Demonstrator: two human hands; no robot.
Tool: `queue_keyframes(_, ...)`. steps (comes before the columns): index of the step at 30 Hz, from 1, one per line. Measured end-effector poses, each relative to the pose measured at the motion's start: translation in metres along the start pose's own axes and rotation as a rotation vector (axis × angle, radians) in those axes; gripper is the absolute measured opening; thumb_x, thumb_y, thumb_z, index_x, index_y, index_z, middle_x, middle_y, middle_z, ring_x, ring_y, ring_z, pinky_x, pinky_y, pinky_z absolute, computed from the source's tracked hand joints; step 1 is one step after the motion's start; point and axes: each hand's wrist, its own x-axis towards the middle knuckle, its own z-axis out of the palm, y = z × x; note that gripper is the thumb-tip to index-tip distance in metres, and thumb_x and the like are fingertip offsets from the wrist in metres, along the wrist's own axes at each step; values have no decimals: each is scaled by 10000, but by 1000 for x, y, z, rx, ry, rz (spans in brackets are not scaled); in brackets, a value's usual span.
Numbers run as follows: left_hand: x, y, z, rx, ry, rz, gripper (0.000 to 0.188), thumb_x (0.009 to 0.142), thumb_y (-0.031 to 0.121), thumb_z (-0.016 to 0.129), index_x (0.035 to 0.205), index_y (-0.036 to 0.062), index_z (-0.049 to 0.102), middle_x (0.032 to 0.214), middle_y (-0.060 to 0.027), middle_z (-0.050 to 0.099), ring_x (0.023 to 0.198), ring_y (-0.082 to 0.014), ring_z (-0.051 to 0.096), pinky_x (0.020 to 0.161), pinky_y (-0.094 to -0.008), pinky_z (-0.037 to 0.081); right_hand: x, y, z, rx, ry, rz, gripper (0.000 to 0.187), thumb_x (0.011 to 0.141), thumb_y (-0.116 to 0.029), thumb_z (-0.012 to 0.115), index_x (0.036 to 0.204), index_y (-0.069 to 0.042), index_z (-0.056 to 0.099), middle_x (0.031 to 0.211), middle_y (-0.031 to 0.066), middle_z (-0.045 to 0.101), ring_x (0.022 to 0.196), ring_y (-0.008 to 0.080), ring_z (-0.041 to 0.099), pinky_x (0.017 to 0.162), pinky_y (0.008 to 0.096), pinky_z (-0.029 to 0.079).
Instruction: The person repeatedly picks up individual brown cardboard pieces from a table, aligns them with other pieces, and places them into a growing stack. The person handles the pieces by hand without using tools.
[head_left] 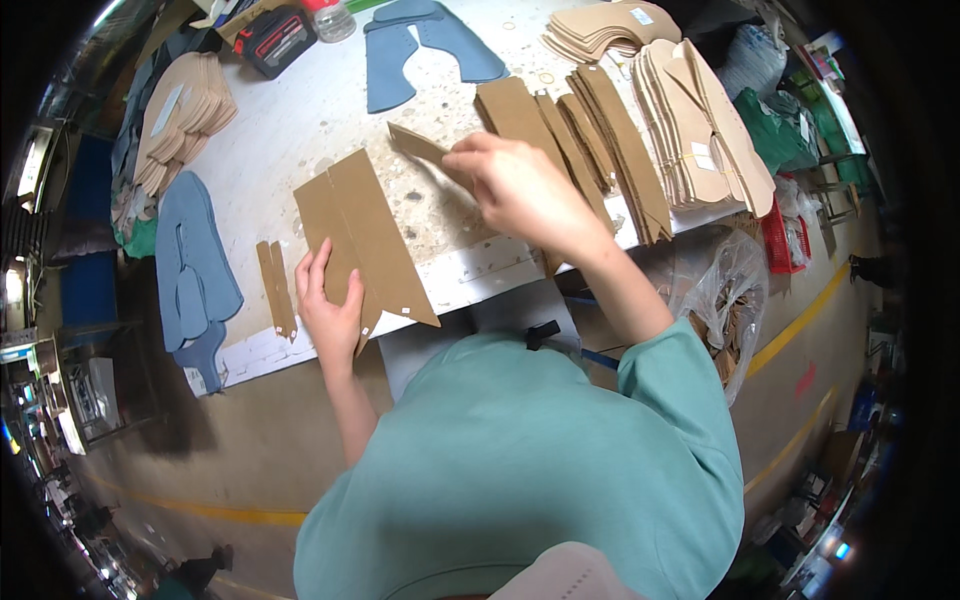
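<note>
My left hand (pixel 332 308) lies with its fingers spread over the lower left part of two flat brown panels (pixel 365 220). The panels sit side by side near the table's front edge, a thin seam line between them and small white tags at their pointed lower ends. My right hand (pixel 525 190) is raised to the right of the panels, its fingers closed on a brown strip (pixel 418 146). That strip is tilted, its far end sticking out to the left; the rest is partly hidden by the hand. Narrow brown strips (pixel 275 285) rest left of my left hand.
Stacks of brown strips (pixel 625 150) and beige shaped pieces (pixel 680 130) lie at right. Blue-grey pieces (pixel 200 265) are at the left edge, others (pixel 430 45) at the back. A black-and-red case (pixel 275 42) stands far left. A clear plastic bag (pixel 735 290) hangs below the table's right side.
</note>
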Motion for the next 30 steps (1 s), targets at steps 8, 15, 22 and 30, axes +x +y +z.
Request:
queue_keyframes(8,-1,-1,0,8,-1,4,506,819,78,695,1316,91,596,1282,-135,529,1198,-292,541,1011,-381,428,-37,87,-82,272,353,27,379,900,60,474,1248,30,624,1248,126,637,1184,211,578,1050,282,390)
queue_keyframes(15,1,-3,-3,9,-30,24,534,839,36,651,1362,69,546,1302,-135,520,1249,-273,512,1044,-361,407,-89,156,-51,262,415,468,339,927,6,535,1246,-20,647,1276,119,647,1107,162,612,959,268,451)
queue_keyframes(22,-1,12,-55,-708,-145,-161,538,884,-41,535,1414,-65,447,1458,-151,469,1333,-192,448,1099,-309,353,-92,137,-54,26,387,544,413,909,-92,626,1321,-79,596,1244,142,637,1112,234,627,938,299,473)
queue_keyframes(30,37,46,-85,-729,-162,-67,567,895,28,569,1434,-68,418,1395,-153,530,1209,-177,556,1035,-280,413,-125,104,-40,-321,365,592,548,829,-188,712,1353,-132,560,1227,203,633,1114,378,619,961,435,485)
